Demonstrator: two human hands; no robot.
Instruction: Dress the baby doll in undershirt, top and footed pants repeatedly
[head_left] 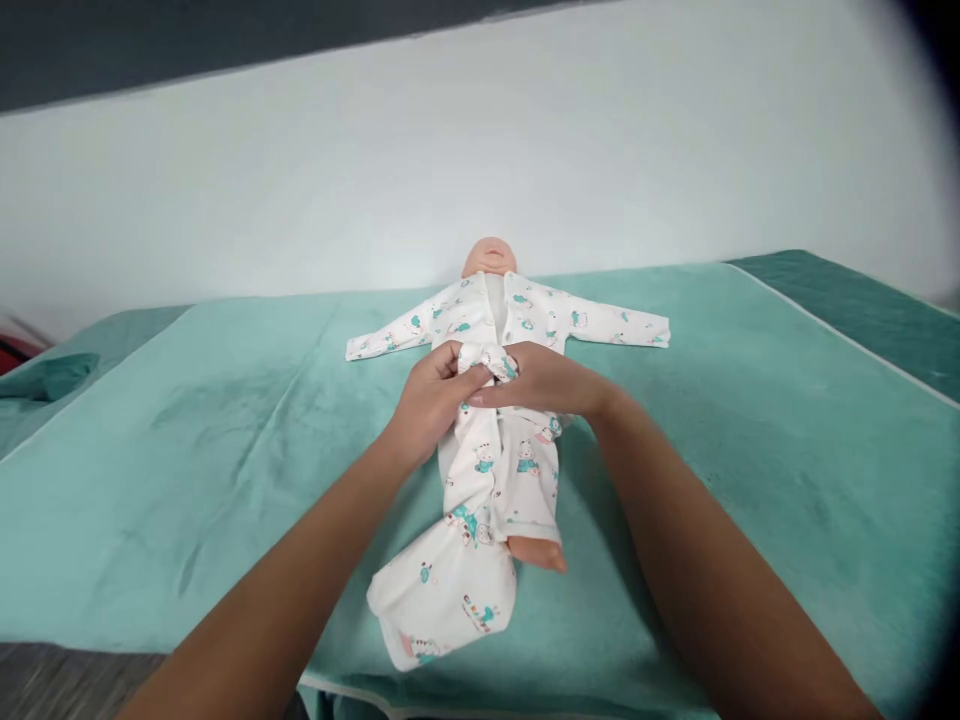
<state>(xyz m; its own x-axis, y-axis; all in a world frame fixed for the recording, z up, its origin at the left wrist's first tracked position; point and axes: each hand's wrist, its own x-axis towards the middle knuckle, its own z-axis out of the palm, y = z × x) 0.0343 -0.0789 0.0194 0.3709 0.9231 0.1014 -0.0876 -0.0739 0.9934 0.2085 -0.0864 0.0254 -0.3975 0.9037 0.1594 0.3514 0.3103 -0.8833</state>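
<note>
A baby doll (491, 256) lies on its back, dressed in a white printed baby shirt (529, 310) with its sleeves spread to both sides. White printed trousers (525, 475) cover its legs; one foot (536, 552) pokes out of the right trouser leg, while the left leg's cloth trails loose toward me. Over the doll's belly, my left hand (431, 400) and my right hand (551, 380) meet. Both are closed on a bunched bit of printed cloth (487, 358). Whether this bunch belongs to the shirt or the trousers I cannot tell.
A light green cloth (225, 430) covers the table beneath the doll, with darker green cloth (870, 310) showing at the far right. Behind the table rises a white wall (375, 170). A red item (13, 352) shows at the left edge.
</note>
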